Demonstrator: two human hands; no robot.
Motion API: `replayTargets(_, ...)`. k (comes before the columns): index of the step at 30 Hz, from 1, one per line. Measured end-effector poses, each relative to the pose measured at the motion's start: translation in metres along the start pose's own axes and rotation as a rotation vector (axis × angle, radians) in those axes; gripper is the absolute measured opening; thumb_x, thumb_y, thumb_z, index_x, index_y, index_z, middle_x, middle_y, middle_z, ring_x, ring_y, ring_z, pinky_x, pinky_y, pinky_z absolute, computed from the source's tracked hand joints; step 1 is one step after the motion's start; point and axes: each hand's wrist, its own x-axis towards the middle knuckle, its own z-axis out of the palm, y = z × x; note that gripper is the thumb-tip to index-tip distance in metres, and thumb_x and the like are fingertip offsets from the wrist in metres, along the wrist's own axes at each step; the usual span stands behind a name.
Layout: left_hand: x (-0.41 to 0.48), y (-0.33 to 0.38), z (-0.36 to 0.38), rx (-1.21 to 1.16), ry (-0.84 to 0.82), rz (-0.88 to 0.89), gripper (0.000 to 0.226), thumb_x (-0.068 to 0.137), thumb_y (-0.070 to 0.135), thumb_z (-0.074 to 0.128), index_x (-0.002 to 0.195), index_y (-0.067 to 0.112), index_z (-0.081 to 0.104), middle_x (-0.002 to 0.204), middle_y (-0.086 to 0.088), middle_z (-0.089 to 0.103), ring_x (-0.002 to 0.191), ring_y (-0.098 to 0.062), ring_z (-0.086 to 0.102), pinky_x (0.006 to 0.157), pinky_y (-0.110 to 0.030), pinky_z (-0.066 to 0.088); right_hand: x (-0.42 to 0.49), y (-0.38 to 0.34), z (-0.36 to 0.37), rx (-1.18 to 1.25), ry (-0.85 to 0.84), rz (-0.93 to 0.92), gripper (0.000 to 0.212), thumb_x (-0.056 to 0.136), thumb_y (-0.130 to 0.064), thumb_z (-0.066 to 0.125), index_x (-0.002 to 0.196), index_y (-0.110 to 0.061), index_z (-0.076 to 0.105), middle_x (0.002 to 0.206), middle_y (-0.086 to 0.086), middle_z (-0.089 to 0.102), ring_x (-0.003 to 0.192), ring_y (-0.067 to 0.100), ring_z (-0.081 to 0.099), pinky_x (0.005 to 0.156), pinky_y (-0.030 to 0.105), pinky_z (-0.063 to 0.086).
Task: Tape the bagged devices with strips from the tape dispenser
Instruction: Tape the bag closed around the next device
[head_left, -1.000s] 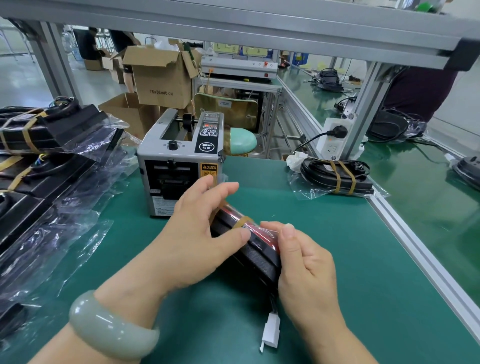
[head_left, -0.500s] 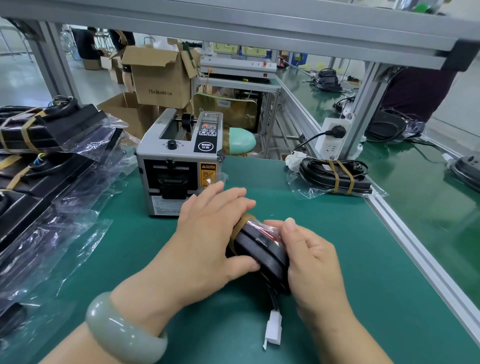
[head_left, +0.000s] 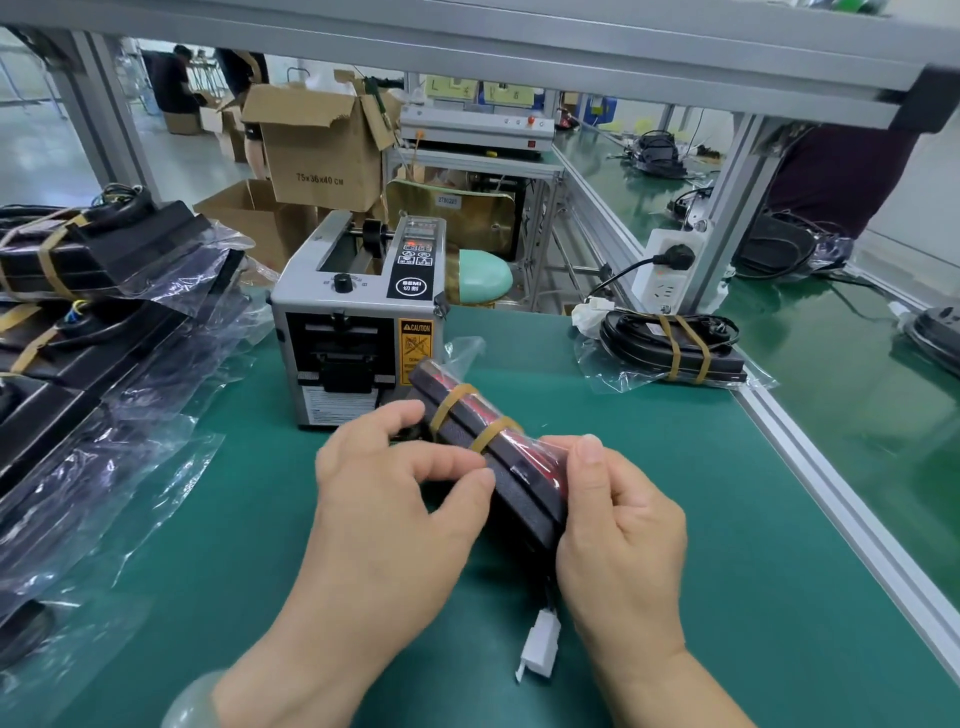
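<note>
While both hands work at it, the bagged device (head_left: 524, 493) is held tilted just above the green surface (head_left: 769, 561), directly in front of the tape dispenser (head_left: 358, 322). Two tan tape strips (head_left: 451, 404) wrap across its far half, and loose bag plastic sticks up at the far end. The left hand (head_left: 395, 499) has its fingers curled, thumb and forefinger tips meeting the device's side beside the nearer strip. The right hand (head_left: 618, 530) grips the near end, thumb on top and fingers curled underneath. A white connector (head_left: 540, 644) hangs from the device between the wrists. A pale bangle (head_left: 192, 701) sits on the left wrist. To the right lies another taped device (head_left: 670, 348) in its bag. A stack of bagged devices (head_left: 104, 260) fills the left side.
</note>
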Motion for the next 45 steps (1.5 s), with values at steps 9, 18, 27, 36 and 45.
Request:
replayTargets(9,-0.006,0.009,0.002,-0.030,-0.051,-0.085,0.023,0.074,0.043,0.066,0.066,0.064,0.061,0.155,0.015,0.024,0.143,-0.009,0.010,0.118,-0.038,0.010,-0.007,-0.001,0.006,-0.057,-0.020,-0.115,0.038,0.092,-0.043,0.042,0.087,-0.023,0.073,0.088,-0.009,0.071,0.088,0.011,0.067,0.077,0.023,0.050)
replayTargets(18,-0.005,0.007,0.009,-0.140,0.006,-0.149,0.023,0.080,0.029,0.067,0.061,0.042,0.071,0.154,0.016,0.025,0.142,-0.008,0.021,0.114,-0.032,0.021,-0.009,-0.003,0.009,-0.062,-0.025,-0.138,0.040,0.092,-0.041,0.042,0.089,-0.017,0.074,0.091,-0.009,0.069,0.090,0.006,0.065,0.079,0.015,0.046)
replayTargets(27,-0.006,0.005,0.009,-0.147,0.007,-0.151,0.021,0.078,0.030,0.065,0.060,0.039,0.071,0.151,0.020,0.027,0.139,-0.007,0.025,0.104,-0.024,0.023,-0.010,-0.003,0.009,-0.054,-0.033,-0.132,0.041,0.092,-0.041,0.042,0.088,-0.016,0.074,0.091,-0.010,0.069,0.089,0.004,0.065,0.078,0.012,0.045)
replayTargets(36,-0.005,0.008,0.003,-0.103,-0.008,-0.112,0.015,0.073,0.047,0.059,0.064,0.045,0.071,0.147,0.021,0.033,0.141,-0.006,0.021,0.116,-0.037,0.021,-0.008,-0.003,0.007,-0.056,-0.028,-0.094,0.033,0.095,-0.033,0.047,0.088,-0.017,0.075,0.089,-0.009,0.070,0.089,0.007,0.065,0.077,0.015,0.046)
replayTargets(45,-0.004,0.013,0.009,-0.104,0.037,-0.095,0.021,0.076,0.034,0.067,0.062,0.050,0.068,0.151,0.013,0.033,0.141,-0.011,0.024,0.116,-0.039,0.022,-0.009,-0.006,0.008,-0.048,-0.012,-0.095,0.036,0.091,-0.042,0.042,0.086,-0.025,0.072,0.088,-0.011,0.070,0.088,0.006,0.065,0.076,0.014,0.046)
